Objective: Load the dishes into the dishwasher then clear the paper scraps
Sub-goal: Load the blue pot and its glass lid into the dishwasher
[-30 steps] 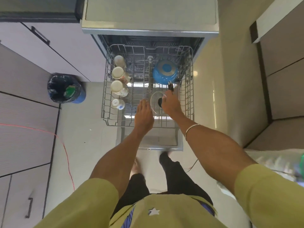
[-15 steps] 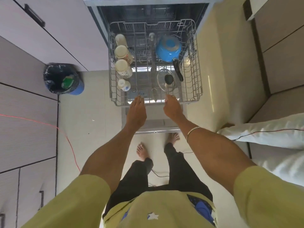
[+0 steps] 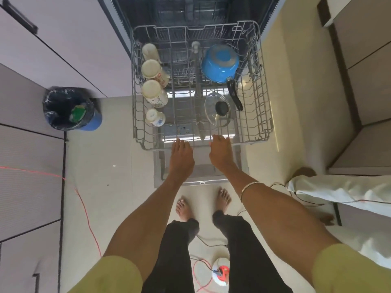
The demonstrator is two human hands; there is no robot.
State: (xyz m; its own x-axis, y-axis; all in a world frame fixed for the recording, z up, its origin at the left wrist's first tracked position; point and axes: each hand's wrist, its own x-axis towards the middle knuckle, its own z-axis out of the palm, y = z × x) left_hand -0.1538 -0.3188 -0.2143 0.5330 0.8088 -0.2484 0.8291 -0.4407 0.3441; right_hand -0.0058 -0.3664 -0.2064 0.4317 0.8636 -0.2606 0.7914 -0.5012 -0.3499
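rack (image 3: 262, 115) front rim directly ahead of both hands | left hand (image 3: 182, 158) and right hand (image 3: 221, 154) equally near, fingers extended on rim, holding nothing | push axis: into dishwasher (image 3: 190, 15)

Both hands (image 3: 182, 157) off glass lid (image 3: 217, 109), at rack (image 3: 262, 115) front edge.

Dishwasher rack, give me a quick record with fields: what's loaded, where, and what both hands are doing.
rack: wire rack pulled out of the dishwasher
left column: four cups, upside down
right rear: blue pot, black handle toward the person
right front: glass lid with black knob
left hand: fingers straight, at the rack's front rail
right hand: fingers at the front rail
bin: on the floor, left of the rack
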